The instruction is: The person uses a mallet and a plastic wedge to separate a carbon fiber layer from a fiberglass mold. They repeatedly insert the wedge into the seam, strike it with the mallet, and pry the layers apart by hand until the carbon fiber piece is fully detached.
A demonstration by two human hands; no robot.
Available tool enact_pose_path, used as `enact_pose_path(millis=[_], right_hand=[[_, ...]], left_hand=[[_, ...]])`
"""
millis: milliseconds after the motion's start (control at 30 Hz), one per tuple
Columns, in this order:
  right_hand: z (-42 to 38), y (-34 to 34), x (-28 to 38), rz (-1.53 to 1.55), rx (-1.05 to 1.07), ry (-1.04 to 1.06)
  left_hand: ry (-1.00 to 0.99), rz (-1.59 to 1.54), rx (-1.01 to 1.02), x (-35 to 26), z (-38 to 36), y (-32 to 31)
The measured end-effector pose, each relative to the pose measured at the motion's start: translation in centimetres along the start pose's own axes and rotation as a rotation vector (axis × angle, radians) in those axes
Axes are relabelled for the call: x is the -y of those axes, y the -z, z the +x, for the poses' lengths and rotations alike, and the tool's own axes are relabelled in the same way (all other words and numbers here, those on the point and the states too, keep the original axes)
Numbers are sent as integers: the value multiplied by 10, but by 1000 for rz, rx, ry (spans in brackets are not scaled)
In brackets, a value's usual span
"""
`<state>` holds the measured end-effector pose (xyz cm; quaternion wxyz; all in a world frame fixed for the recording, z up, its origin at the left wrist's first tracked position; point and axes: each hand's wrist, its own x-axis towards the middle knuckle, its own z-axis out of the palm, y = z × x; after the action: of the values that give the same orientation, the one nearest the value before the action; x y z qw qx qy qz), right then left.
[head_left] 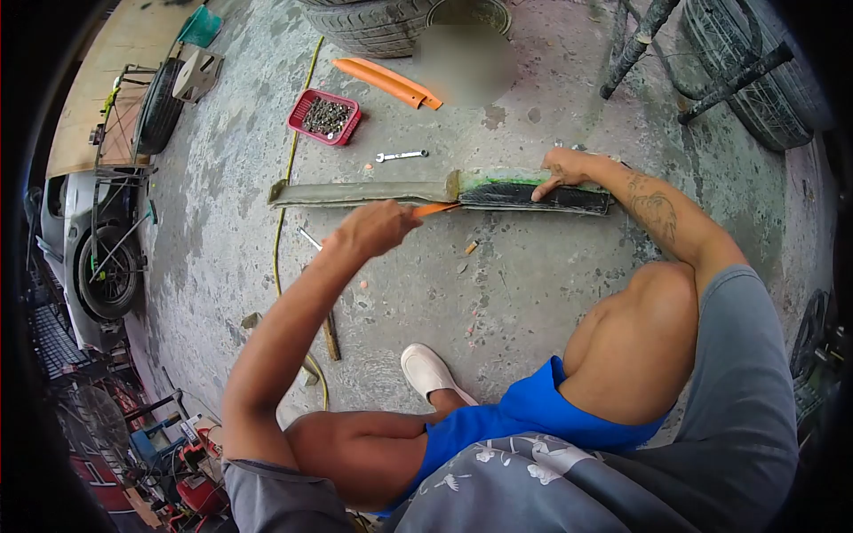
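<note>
A long, narrow grey part (pixel 373 192) lies across the concrete floor in front of me, its right section black with green along the far edge. My left hand (pixel 378 228) is closed around a thin orange tool (pixel 435 210). The tool's tip meets the near edge of the part, about where grey turns to black. My right hand (pixel 565 171) grips the part's right section, thumb on the black face and fingers partly hidden over the far side.
Beyond the part lie a combination wrench (pixel 402 155), a red basket of small hardware (pixel 345 134) and orange strips (pixel 388 83). A yellow hose (pixel 291 169) runs along the left. Tires (pixel 369 28) and a metal stand (pixel 641 44) stand farther off.
</note>
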<state>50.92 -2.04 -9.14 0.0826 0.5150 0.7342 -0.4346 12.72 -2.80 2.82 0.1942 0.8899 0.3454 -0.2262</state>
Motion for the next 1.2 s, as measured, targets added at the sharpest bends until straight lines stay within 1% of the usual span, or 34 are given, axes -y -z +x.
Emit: enact_pose_path(millis=[33, 67, 167, 200, 233, 267, 300, 367, 400, 433, 500, 567, 633, 667, 767, 833, 867, 967, 1033, 1067, 1100, 1167, 1200], right_hand=[[0, -2, -1, -35, -20, 6], [-1, -4, -3, -68, -39, 9], [-5, 4, 5, -18, -46, -23], [-2, 1, 0, -36, -73, 13], [-5, -1, -1, -35, -74, 1], [-5, -2, 0, -60, -69, 45], [-8, -1, 6, -85, -64, 93], [-18, 4, 15, -109, -73, 101], [-18, 4, 17, -91, -76, 116], [-17, 1, 17, -72, -75, 133], [-16, -3, 18, -65, -73, 142], [-16, 2, 14, -73, -74, 146], [-19, -5, 18, -14, -64, 148], [-17, -6, 17, -71, -56, 143], [-19, -2, 23, -137, -48, 195], [-19, 3, 26, -112, -53, 198], [-21, 2, 26, -72, -60, 190], [-21, 1, 25, -4, -50, 179], [-25, 2, 28, 58, -22, 132], [-27, 7, 31, 117, -6, 99], [-26, 6, 27, 120, -13, 94], [-16, 6, 19, 84, -21, 56], [-15, 9, 19, 80, -24, 58]], left_hand=[[36, -51, -17, -8, 0, -8], [48, -48, -80, -13, -4, -14], [67, -130, -80, -12, -10, -25], [62, -129, -80, -9, -14, -26], [38, -340, -74, -7, -19, -28], [10, -549, -68, -8, -20, -30], [0, -548, -69, -13, -19, -32], [89, -538, -71, -21, -22, -40], [72, -608, -87, -39, -25, -30], [-81, -613, -202, -52, -21, -37], [27, -561, -109, -70, -6, -38], [27, -588, -134, -75, -4, -44], [30, -616, -122, -81, -6, -46], [17, -614, -118, -80, -5, -45], [19, -634, -153, -89, 7, -53], [74, -598, -213, -98, 16, -62], [41, -662, -288, -100, 15, -67], [24, -640, -221, -96, 6, -50], [-59, -617, -252, -81, -4, -38], [-26, -582, -118, -75, -10, -27], [-33, -577, -116, -74, -10, -34], [2, -525, -298, -71, -11, -75], [-25, -494, -484, -83, -10, -102]])
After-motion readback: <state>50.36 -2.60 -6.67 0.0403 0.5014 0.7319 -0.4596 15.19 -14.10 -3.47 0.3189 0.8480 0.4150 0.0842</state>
